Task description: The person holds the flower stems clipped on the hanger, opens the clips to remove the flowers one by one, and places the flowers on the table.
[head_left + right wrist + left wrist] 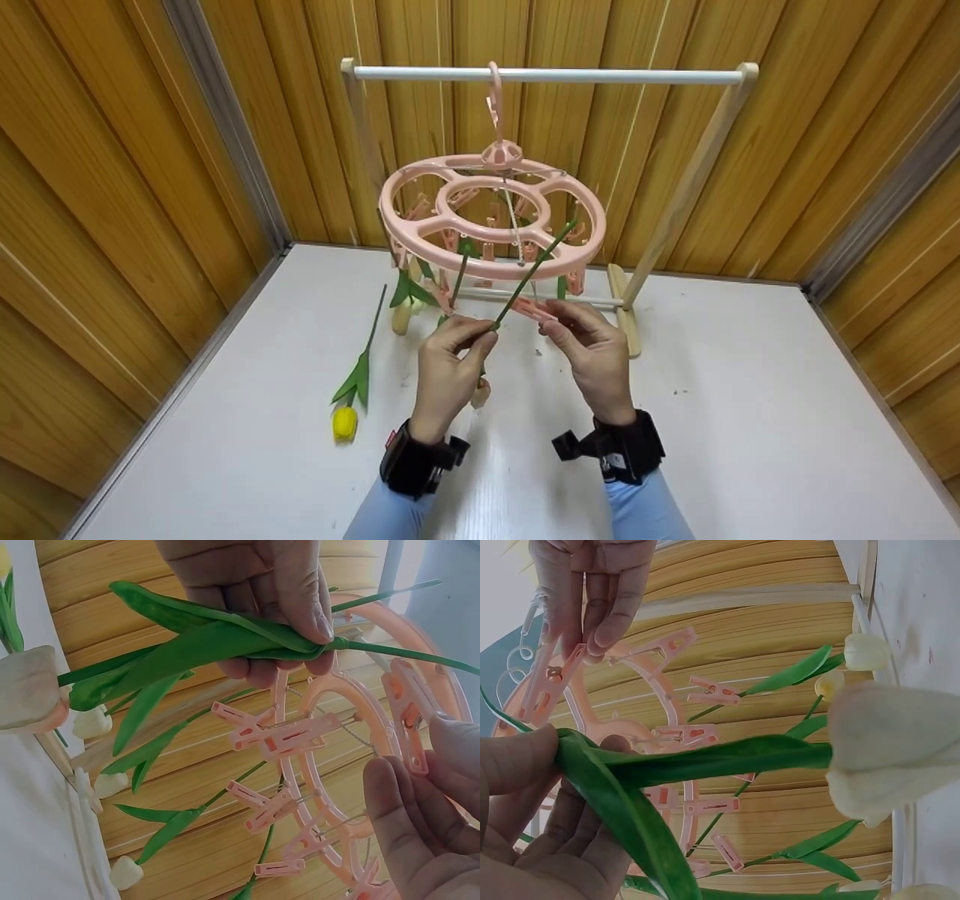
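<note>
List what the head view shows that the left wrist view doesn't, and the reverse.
Head view only: the yellow tulip lying on the table, the pink hook over the white rail, and the black wrist straps.

Left wrist view only: the spring inside the held peg, and most of the leaves of the held white tulip.

Both: the left hand pinching that white tulip, the right hand holding the peg, and the pink hanger ring.
</note>
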The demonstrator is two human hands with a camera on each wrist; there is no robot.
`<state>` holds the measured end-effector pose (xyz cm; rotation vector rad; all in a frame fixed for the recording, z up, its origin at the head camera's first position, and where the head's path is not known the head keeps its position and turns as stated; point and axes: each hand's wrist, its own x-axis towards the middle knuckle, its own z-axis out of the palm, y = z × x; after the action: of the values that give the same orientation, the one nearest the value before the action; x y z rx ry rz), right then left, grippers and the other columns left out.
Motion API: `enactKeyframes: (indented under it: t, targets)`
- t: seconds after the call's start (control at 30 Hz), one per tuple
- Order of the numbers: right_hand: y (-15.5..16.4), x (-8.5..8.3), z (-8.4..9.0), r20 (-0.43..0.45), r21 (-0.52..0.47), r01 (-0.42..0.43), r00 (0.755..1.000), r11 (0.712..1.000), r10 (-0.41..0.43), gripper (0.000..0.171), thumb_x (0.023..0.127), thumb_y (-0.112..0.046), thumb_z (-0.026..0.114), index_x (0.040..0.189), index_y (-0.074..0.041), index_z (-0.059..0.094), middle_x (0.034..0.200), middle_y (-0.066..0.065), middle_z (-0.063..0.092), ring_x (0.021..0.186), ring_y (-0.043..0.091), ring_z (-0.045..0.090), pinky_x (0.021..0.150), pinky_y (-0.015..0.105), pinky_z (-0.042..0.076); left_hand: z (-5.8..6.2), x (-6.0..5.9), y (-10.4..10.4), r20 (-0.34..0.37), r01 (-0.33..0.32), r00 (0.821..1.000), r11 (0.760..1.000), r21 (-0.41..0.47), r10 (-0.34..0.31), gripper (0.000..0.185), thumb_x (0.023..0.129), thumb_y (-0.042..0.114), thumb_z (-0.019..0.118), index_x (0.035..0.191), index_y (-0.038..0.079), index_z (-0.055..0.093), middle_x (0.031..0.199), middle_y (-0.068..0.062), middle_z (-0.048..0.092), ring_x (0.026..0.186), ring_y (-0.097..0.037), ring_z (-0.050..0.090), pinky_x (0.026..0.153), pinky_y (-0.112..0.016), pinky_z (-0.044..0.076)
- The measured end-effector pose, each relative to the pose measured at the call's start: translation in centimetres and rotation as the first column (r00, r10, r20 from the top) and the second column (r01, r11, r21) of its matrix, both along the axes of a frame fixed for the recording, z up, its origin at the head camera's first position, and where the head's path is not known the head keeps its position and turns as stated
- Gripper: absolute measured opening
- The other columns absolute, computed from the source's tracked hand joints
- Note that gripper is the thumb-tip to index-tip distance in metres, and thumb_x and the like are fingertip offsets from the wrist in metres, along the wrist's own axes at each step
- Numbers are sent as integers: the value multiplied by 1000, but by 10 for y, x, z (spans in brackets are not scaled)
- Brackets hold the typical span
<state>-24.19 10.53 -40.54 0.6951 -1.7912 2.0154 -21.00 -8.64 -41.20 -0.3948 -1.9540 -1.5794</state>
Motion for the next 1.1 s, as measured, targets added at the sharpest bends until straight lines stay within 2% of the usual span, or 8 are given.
enactKeyframes:
  t: [0.27, 0.4, 0.63, 0.8, 0.9, 1.1]
  targets:
    - [-1, 0, -1, 5, 51, -1, 1000, 999, 1, 33, 96, 4, 68, 126, 15, 63, 115, 15, 68, 91, 16, 70, 82, 27, 59, 1, 0, -4, -2, -23, 1000, 1000, -21, 23, 11, 92, 4, 77, 102, 2, 81, 93, -7, 73, 85, -21, 70, 78, -29, 57]
    - [-1, 0, 0, 23, 55, -18, 1000, 998, 16, 35, 99, 2, 65, 131, 16, 60, 119, 15, 66, 95, 19, 71, 85, 30, 58, 2, -1, -6, -12, -33, 999, 999, -33, 32, 11, 93, 6, 76, 102, 1, 81, 92, -7, 73, 83, -20, 67, 76, -27, 55]
    - [4, -2, -2, 7, 84, -20, 1000, 996, 19, 33, 101, 1, 61, 132, 13, 61, 114, 15, 68, 100, 20, 71, 87, 31, 58, 3, -1, -9, -12, -43, 999, 999, -30, 43, 11, 91, 4, 77, 101, 1, 81, 92, -7, 73, 77, -19, 66, 71, -25, 54]
    - [7, -4, -2, 2, 48, -58, 998, 997, 58, 34, 102, 2, 60, 133, 16, 59, 125, 22, 65, 104, 17, 69, 87, 29, 58, 3, -1, -10, -12, -35, 999, 999, -18, 35, 11, 92, 6, 77, 102, 1, 81, 92, -7, 73, 76, -20, 65, 70, -25, 54]
    - [8, -5, -2, 11, 35, -75, 997, 997, 74, 34, 102, 3, 60, 131, 18, 58, 125, 27, 63, 104, 19, 69, 88, 29, 58, 3, -1, -11, -5, -35, 999, 999, -13, 35, 11, 92, 5, 77, 101, 2, 81, 91, -6, 72, 76, -19, 65, 70, -26, 54]
    - [9, -5, -2, 30, 46, -82, 996, 996, 80, 32, 102, 1, 59, 130, 17, 60, 125, 31, 61, 105, 20, 69, 88, 30, 58, 5, 1, -14, -11, -40, 999, 999, -19, 39, 11, 92, 4, 76, 102, 1, 80, 92, -8, 72, 77, -21, 64, 72, -27, 54]
